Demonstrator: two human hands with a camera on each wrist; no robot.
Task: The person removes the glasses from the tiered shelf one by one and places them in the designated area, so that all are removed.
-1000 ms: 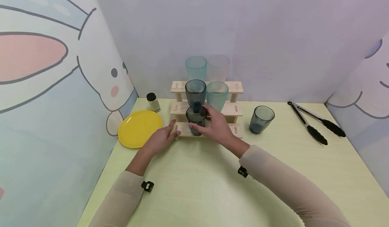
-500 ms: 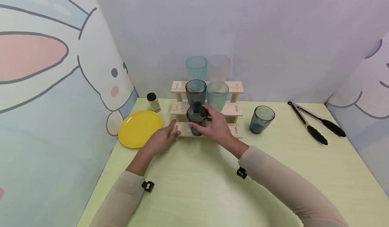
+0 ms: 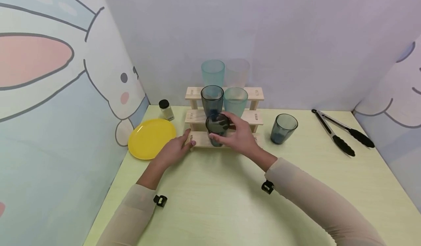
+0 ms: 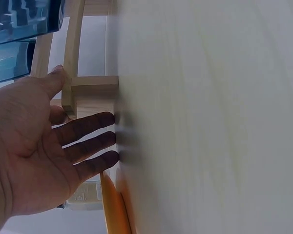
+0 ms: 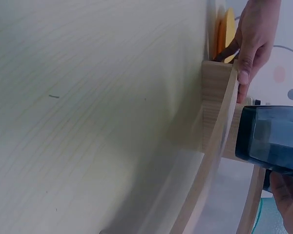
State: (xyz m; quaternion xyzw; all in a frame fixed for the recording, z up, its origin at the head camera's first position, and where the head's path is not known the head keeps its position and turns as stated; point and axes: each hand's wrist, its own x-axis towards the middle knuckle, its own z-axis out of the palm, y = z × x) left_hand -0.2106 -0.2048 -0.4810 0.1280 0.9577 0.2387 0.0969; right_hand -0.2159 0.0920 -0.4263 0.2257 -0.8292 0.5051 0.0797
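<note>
- Table (image 3: 210,202): lies under and around the rack.
- Rack (image 3: 196,117): wooden, 3 shelves in steps, each higher shelf farther back.
- Tongs (image 3: 343,146): well right of the rack, arms spread.
- Plate (image 3: 152,139): yellow, near the rack's left end.
- Left hand (image 3: 172,151): at the rack's left end, thumb and forefinger pinching its lowest shelf; the other 3 fingers stretch straight.
- Right hand (image 3: 239,138): before the rack, thumb and fingers grasping the held cup.
- Top teal cup (image 3: 213,72) and clear cup (image 3: 237,73): on the rack's top shelf.
- Middle teal cup (image 3: 235,101) and middle grey cup (image 3: 212,99): on the rack's middle shelf.
- Held cup (image 3: 212,129): grey, at the rack's lowest shelf, just left of centre; long axis roughly upright. It sits left of the right palm, the nearer hand. I cannot tell whether its base touches.
- Spare cup (image 3: 283,129): grey, right of the rack.
- Jar (image 3: 166,111): black-lidded, left of the rack.
</note>
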